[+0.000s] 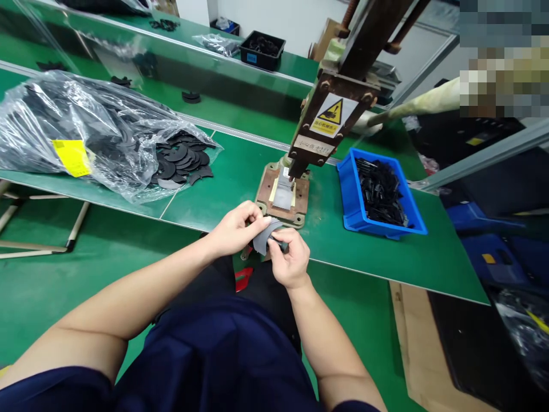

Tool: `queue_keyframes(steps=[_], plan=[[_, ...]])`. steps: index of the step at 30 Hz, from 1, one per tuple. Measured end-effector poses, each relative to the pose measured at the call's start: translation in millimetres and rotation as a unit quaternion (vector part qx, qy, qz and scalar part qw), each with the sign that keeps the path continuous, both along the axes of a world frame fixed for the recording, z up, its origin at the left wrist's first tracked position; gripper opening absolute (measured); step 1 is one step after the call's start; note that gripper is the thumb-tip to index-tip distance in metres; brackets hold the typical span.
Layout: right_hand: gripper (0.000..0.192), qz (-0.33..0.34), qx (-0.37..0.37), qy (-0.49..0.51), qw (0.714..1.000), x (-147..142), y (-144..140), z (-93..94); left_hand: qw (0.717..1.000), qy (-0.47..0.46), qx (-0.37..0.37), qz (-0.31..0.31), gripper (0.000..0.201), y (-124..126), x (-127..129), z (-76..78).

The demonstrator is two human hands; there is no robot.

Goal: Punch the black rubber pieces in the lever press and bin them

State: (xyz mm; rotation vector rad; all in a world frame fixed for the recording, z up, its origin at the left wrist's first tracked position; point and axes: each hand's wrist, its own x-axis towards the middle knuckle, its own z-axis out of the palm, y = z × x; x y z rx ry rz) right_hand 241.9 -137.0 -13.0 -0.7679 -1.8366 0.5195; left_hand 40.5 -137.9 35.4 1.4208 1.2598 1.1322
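Note:
A curved dark grey flat piece (261, 241) is held between my two hands, just in front of the press base (302, 194). My left hand (240, 228) pinches its upper left edge with thumb and fingers. On its other side, my right hand (290, 256) is closed around a small black part (281, 245) that touches or overlaps the piece; how they join is hidden by the fingers. The press head (326, 117), with a yellow warning sign, stands above a metal plate (283, 194) on the base.
On the green bench (231, 171), a clear plastic bag (107, 131) spills several curved dark pieces (182, 160) at left. A blue bin (349, 194) of small black parts stands right of the press. Behind a clear screen, a black bin (257, 60) sits on another bench.

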Motion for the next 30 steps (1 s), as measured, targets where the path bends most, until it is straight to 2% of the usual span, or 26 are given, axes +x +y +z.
queue_keyframes(steps=[2,5,8,10,13,15,19,22,25,27,30], plan=[[0.020,0.009,0.000,0.009,1.000,0,1,0.4,0.995,-0.077,-0.056,-0.040,0.041,0,-5,-3.6],[0.020,0.034,-0.005,0.005,0.999,0,4,2.2,0.965,-0.139,-0.168,-0.145,0.044,0,-13,-7.4],[0.020,0.049,-0.017,-0.018,0.998,6,8,5.6,0.955,-0.146,-0.205,-0.159,0.046,3,-17,-9.2],[0.023,0.029,-0.030,-0.030,0.999,16,13,7.1,0.962,-0.144,-0.197,-0.121,0.047,14,-21,-10.4],[0.023,-0.041,-0.042,-0.028,0.998,44,25,4.3,0.975,-0.159,-0.154,0.007,0.047,53,-34,-14.5],[0.019,-0.099,-0.042,-0.020,0.994,64,33,-1.9,0.970,-0.168,-0.142,0.101,0.042,92,-47,-18.6],[0.012,-0.177,-0.042,-0.020,0.983,89,42,-19.7,0.937,-0.165,-0.205,0.232,0.032,188,-67,-22.0],[0.009,-0.195,-0.035,-0.034,0.980,90,40,-28.6,0.929,-0.174,-0.196,0.261,0.022,258,-74,-13.3],[0.009,-0.206,-0.027,-0.046,0.977,87,38,-29.4,0.932,-0.185,-0.169,0.263,0.016,306,-76,-5.6],[0.009,-0.210,-0.025,-0.052,0.976,86,37,-27.3,0.933,-0.180,-0.165,0.265,0.018,320,-75,-10.3],[0.009,-0.207,-0.023,-0.054,0.977,86,39,-24.5,0.937,-0.156,-0.162,0.267,0.020,315,-74,-32.3]])
